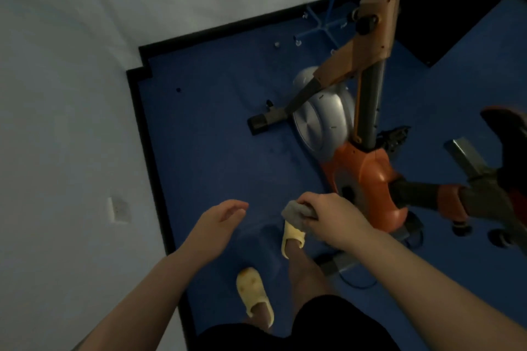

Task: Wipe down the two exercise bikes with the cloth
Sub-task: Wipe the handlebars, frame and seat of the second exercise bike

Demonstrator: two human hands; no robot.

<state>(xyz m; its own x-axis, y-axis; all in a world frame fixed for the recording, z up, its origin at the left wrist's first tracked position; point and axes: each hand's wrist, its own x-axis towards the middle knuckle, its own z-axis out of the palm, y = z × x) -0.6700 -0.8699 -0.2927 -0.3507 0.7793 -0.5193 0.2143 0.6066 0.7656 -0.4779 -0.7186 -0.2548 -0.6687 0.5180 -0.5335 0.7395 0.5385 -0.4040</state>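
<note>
Gripping: right hand (330, 215) curls its fingers round a bunched grey cloth (295, 214), just beside the orange plastic body of the exercise bike (368, 177).
Left hand (219, 219): fingers relaxed and spread, holding nothing, above the blue floor (214, 137).
Bike parts: silver flywheel disc (322, 117), grey upright post (370, 100).
Feet: pale yellow slippers (255, 292).

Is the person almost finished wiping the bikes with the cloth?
No finished part can be told from this picture. The right hand grips the crumpled grey cloth beside the orange and silver exercise bike; the left hand is open and holds nothing. Whether the cloth touches the frame is unclear. Only this bike clearly shows, so a second seems left.
</note>
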